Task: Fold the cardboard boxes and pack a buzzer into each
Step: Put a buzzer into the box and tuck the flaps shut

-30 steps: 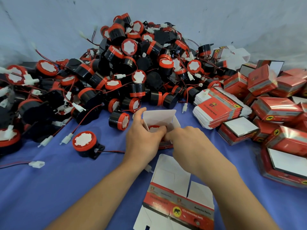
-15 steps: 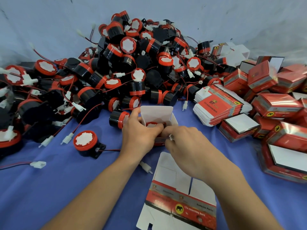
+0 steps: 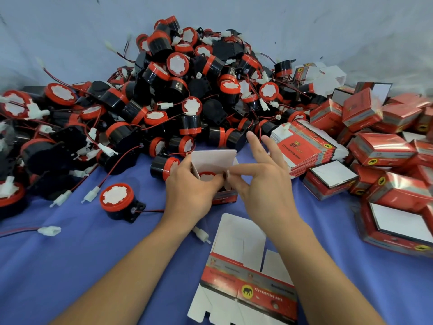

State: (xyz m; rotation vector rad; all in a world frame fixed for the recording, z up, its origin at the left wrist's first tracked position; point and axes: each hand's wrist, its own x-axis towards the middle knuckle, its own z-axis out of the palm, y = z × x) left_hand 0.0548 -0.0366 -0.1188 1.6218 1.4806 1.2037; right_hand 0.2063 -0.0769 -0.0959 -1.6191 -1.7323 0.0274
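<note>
A small red cardboard box point(image 3: 213, 159) stands on the blue cloth with its white lid flap up. A red and black buzzer point(image 3: 207, 176) sits inside it. My left hand point(image 3: 189, 195) grips the box's left side, thumb over the opening. My right hand point(image 3: 264, 184) pinches the right side flap between thumb and forefinger, its other fingers spread upward. A flat unfolded box blank point(image 3: 246, 268) lies just in front of my wrists. A white wire connector point(image 3: 201, 235) pokes out under my left wrist.
A big pile of buzzers point(image 3: 187, 95) with red wires fills the back and left. One loose buzzer point(image 3: 117, 201) lies left of my hand. A stack of flat blanks point(image 3: 304, 147) and several folded boxes point(image 3: 379, 150) crowd the right side.
My right hand has pulled out of the box opening, lifted and spread its fingers, and now pinches the side flap. My left hand has kept its hold on the box.
</note>
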